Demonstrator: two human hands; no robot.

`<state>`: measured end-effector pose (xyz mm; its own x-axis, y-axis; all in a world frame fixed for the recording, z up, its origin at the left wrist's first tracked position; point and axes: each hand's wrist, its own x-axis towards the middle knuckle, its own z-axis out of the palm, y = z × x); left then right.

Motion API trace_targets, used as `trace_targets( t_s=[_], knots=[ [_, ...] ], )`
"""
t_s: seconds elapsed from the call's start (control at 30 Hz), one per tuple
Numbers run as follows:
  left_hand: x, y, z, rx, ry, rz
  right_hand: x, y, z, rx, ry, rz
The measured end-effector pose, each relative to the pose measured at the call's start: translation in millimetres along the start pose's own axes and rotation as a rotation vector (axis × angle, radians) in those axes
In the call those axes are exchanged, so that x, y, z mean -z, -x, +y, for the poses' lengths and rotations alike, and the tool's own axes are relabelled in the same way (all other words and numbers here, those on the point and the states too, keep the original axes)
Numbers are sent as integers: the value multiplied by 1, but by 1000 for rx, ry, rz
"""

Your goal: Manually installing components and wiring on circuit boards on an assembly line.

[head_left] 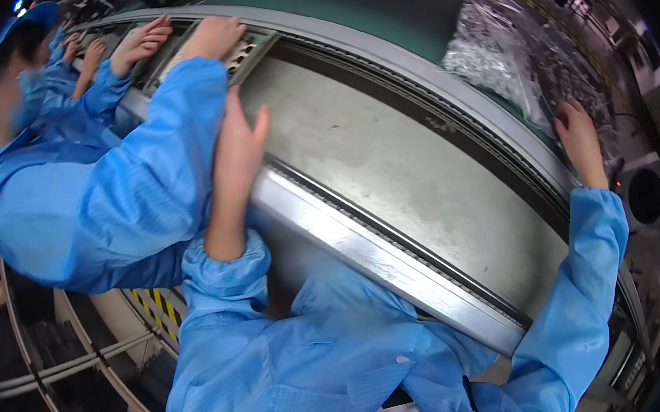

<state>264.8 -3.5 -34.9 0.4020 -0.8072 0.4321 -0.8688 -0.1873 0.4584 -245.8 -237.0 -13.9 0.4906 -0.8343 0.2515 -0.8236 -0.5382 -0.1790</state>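
My left hand (239, 142) is raised over the near rail of the conveyor line, thumb spread away from the fingers, with nothing visible in it. Its fingertips are close to a co-worker's sleeve and to the near corner of a metal-framed fixture (256, 57) with holes. At the far right, my right hand (580, 138) reaches across the line to a pile of clear, crinkled plastic bags (502, 54). Its fingers are curled at the edge of the pile and appear to grip a bag; the fingertips are partly hidden.
A co-worker in blue (106, 196) sits close on my left, one hand (212, 38) on the fixture. Two metal rails, the near one (331, 218) and the far one, border a grey metal plate (388, 153). Beyond lies a green surface (374, 3). Racks (82, 349) stand lower left.
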Motion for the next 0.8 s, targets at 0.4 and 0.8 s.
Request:
trace_targets(
  t_s=[0.4, 0.8],
  knots=[
    [15, 17, 17, 24, 56, -153, 24, 27, 20, -176, -281, 325],
    [28, 62, 145, -596, 447, -93, 49, 92, -231, -328, -1383, -145]
  ],
)
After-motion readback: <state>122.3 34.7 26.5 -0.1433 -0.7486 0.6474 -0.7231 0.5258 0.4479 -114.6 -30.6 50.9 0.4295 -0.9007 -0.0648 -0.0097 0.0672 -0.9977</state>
